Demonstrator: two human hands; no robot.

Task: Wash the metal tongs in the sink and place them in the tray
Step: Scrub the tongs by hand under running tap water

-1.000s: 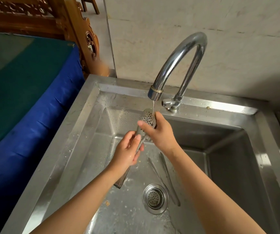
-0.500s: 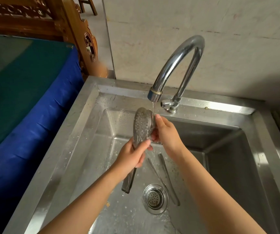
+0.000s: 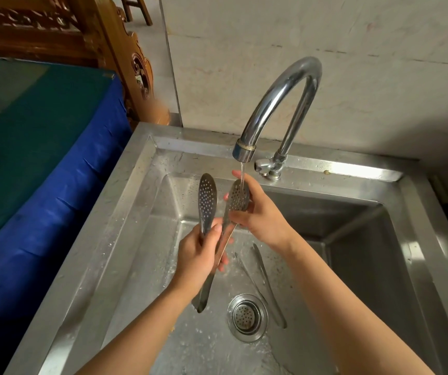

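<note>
Steel everywhere: one stainless sink (image 3: 125,212) with one deep basin, one curved chrome tap (image 3: 279,104) running a thin stream of water (image 3: 242,174). We count two hands at work and two utensils in the basin.

Our left hand (image 3: 201,258) is wrapped around the middle of the metal tongs (image 3: 207,201), fingers closed on both arms, the hinged end pointing down toward the basin floor. The tongs stand roughly upright above the basin, their two perforated spoon-shaped heads spread apart. The left head is free in the air; the right head sits directly under the stream.

Our right hand (image 3: 260,212) cups that right head, fingers curled behind it and thumb lying across its front, so it is pinched between them.

On the basin floor lies a second, slimmer pair of tongs (image 3: 264,282), flat, its two thin arms running beside the one round drain strainer (image 3: 247,316). Water droplets and small specks dot the basin floor.

Left of the sink we note one blue-and-green covered surface (image 3: 41,147); behind it, carved wooden furniture (image 3: 104,44).
</note>
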